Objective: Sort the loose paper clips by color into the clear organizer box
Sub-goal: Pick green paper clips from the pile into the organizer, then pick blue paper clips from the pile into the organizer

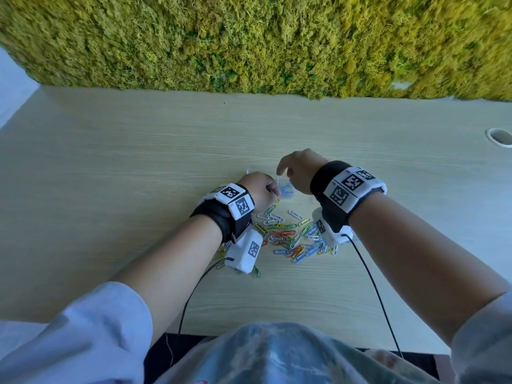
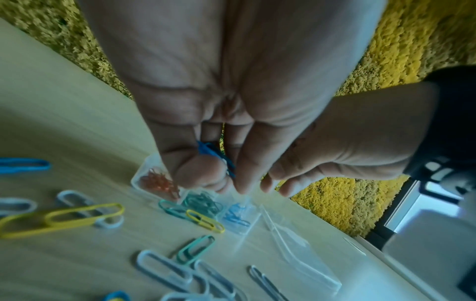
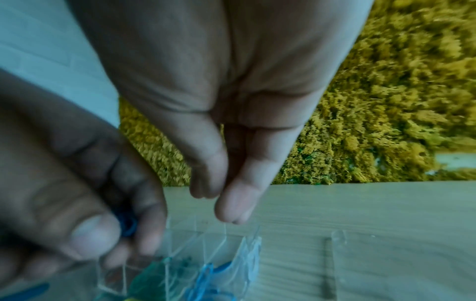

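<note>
My left hand point(image 1: 273, 191) pinches a dark blue paper clip point(image 2: 219, 157) between thumb and fingers, just above the clear organizer box point(image 2: 144, 175). The box's compartments hold red clips point(image 2: 158, 181), green clips point(image 2: 202, 201) and light blue clips point(image 2: 235, 214). My right hand point(image 1: 282, 173) hovers over the box's far side point(image 3: 206, 252) with thumb and fingers hanging fairly straight and nothing between them. In the right wrist view it point(image 3: 219, 203) is just above the box walls. The pile of loose mixed-colour clips point(image 1: 291, 234) lies on the table between my wrists, nearer to me than the box.
The box's clear lid point(image 2: 304, 258) lies flat on the pale wood table point(image 1: 138, 162), to the right of the box. A moss wall point(image 1: 249, 42) backs the table. A cable hole point(image 1: 500, 137) sits at the far right. Thin black cables run from both wristbands.
</note>
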